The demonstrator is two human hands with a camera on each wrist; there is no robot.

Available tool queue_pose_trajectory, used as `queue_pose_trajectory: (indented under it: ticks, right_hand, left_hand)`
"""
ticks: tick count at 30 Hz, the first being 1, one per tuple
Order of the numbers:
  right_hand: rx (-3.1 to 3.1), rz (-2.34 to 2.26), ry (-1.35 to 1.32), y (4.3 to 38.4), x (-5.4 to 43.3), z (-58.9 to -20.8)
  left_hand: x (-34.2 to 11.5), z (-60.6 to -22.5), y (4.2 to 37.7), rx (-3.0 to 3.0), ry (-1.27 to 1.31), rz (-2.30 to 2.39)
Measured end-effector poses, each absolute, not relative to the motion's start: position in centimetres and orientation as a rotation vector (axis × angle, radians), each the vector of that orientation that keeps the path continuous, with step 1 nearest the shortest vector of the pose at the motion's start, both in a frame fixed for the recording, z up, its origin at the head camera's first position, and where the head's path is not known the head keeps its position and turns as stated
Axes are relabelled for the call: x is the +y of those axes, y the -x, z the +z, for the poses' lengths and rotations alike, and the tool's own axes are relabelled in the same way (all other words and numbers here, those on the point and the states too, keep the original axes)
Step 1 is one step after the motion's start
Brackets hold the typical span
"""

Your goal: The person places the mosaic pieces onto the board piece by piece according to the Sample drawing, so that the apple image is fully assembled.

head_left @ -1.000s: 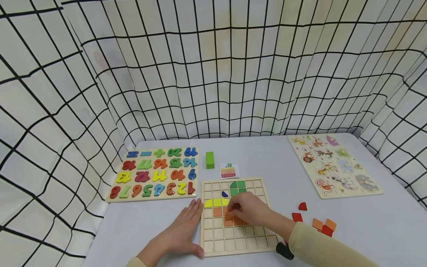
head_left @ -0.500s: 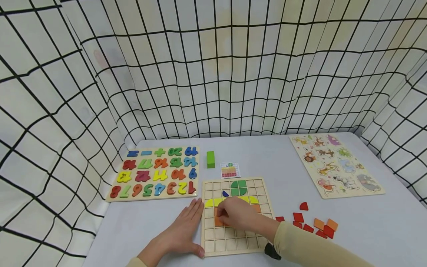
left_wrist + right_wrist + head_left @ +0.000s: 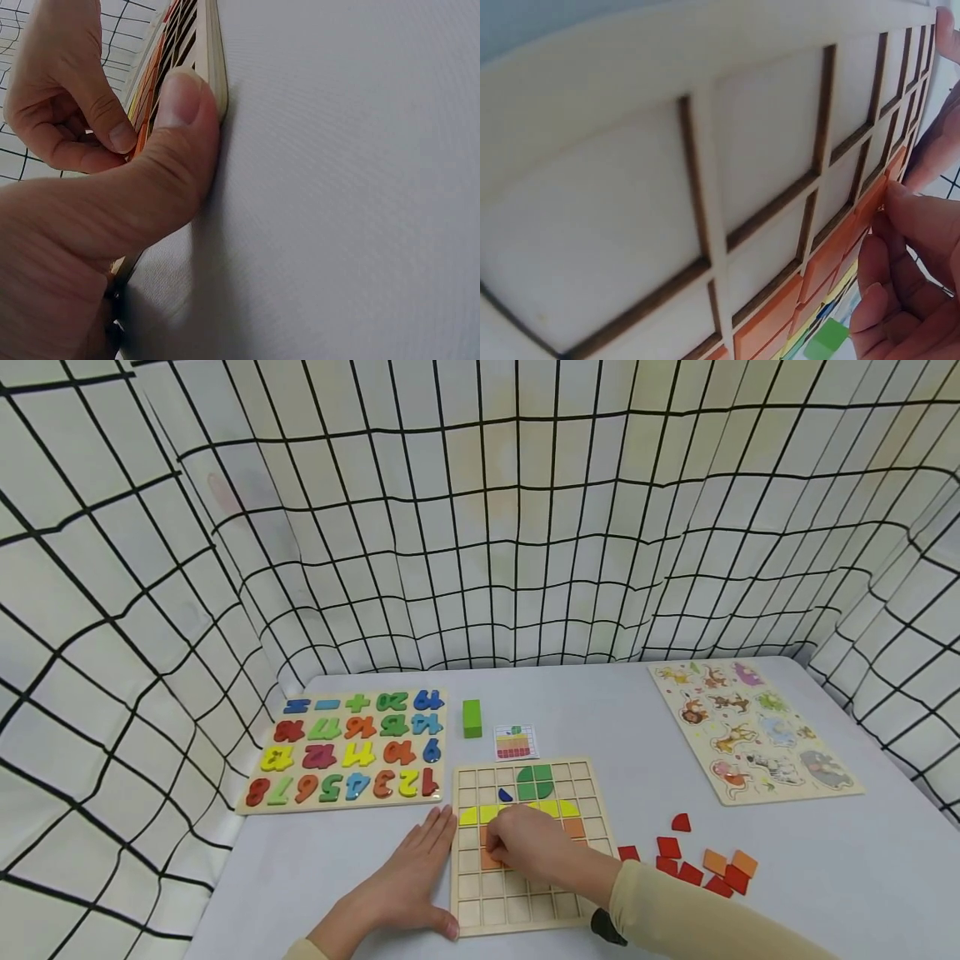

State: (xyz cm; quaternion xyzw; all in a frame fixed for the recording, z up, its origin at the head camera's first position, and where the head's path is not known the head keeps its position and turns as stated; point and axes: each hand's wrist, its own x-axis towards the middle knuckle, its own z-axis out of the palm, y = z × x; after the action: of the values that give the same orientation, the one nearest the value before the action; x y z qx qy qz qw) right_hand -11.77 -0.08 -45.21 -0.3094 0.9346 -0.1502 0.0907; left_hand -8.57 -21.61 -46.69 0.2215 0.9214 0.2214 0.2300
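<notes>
In the frame's lower centre, the left hand [image 3: 408,887] is resting, fingers straight, along the grid board [image 3: 492,911], while the right hand [image 3: 528,842] is pinching an orange tile [image 3: 489,862], apparently seating it, the next move probably calling for fetching from loose tiles [image 3: 690,873], lower right

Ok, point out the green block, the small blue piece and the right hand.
Green block [image 3: 472,717], head view: its top face.
Small blue piece [image 3: 506,795], head view: middle of its upper face.
Right hand [image 3: 528,842], head view: back of the hand.
</notes>
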Motion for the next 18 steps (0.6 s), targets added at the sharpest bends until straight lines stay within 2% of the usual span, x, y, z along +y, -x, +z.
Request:
queue_pose_trajectory:
  ticks: [9,18]
  right_hand:
    - [2.729,-0.749,0.827,12.1,3.1,-44.4]
    - [2.752,-0.864,0.571,12.4,13.3,-43.4]
  left_hand:
    - [-21.6,-46.8,8.5,2.546,-0.607,0.606]
    - [-21.5,-46.9,8.6,2.546,-0.603,0.585]
